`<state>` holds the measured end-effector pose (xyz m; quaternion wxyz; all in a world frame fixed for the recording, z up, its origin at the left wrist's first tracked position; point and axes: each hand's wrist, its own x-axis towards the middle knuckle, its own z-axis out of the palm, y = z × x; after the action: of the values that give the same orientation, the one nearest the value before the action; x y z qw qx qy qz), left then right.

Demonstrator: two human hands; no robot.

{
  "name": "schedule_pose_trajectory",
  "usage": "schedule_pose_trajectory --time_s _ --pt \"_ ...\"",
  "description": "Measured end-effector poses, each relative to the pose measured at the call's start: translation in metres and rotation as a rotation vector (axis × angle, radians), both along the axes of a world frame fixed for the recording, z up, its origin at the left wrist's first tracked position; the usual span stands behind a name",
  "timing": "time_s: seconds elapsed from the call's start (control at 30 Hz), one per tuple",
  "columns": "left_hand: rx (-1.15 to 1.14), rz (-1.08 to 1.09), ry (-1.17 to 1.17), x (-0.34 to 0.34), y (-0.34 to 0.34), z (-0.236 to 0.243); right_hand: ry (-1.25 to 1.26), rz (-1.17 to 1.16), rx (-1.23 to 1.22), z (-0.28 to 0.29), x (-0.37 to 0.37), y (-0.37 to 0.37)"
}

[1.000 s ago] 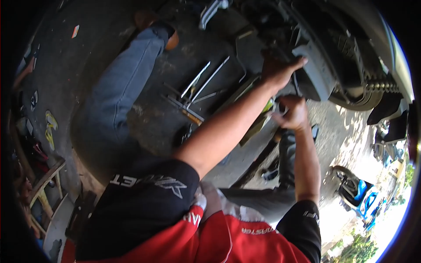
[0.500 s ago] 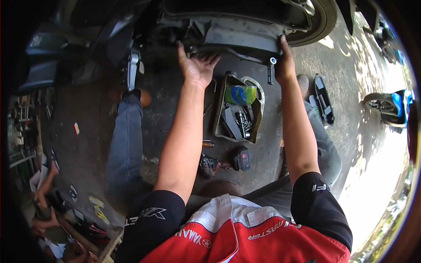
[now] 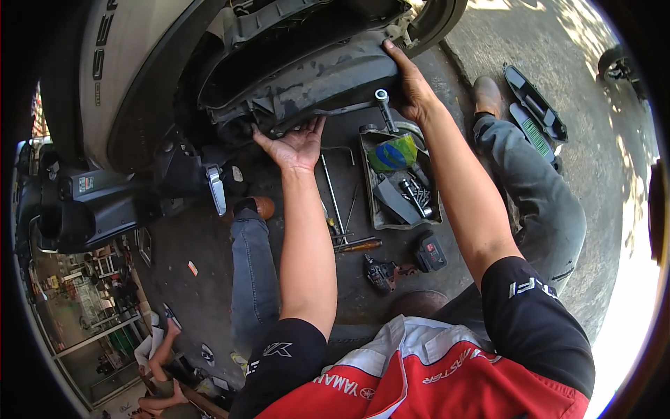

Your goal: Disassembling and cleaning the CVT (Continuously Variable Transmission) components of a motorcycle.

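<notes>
A black scooter drive-case cover lies along the lower side of the scooter, between my outstretched arms. Under its front end my left hand is cupped palm up. The left thumb and fingers press against the lower edge, and the fingertips are partly hidden. My right hand grips the rear end near the wheel, thumb on top and fingers out of sight behind. Along the cover's underside runs a kick-start lever, its metal pedal sticking out near my right hand.
Below the cover stands a tray holding sockets, small parts and a green-blue packet. Long-handled wrenches, a screwdriver, a power tool and a battery lie nearby. An open tool case sits at right. Another person's leg shows lower left.
The view has swung, bringing more of the scooter's body in at left. My left fingers, stretched out before, are now up against the cover's lower edge. My right hand keeps its hold.
</notes>
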<state>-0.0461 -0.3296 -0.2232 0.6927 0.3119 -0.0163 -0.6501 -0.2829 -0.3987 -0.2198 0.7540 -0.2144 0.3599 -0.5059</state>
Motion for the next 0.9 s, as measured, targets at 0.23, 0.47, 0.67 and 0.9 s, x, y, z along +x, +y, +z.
schedule_pose_trajectory --time_s 0.23,0.47,0.67,0.9 --pt "0.059 0.012 0.000 -0.004 -0.009 -0.004 0.692 -0.240 -0.111 0.015 -0.014 -0.002" --pt "-0.048 -0.042 -0.018 -0.003 -0.004 -0.006 1.851 -0.497 -0.598 0.054 0.045 0.093" --pt "-0.090 -0.053 -0.009 0.019 -0.001 -0.018 1.578 -0.486 -0.552 0.072 0.053 0.093" --pt "-0.095 -0.030 0.024 0.015 -0.001 -0.024 1.600 -0.075 -0.232 0.057 0.045 0.090"
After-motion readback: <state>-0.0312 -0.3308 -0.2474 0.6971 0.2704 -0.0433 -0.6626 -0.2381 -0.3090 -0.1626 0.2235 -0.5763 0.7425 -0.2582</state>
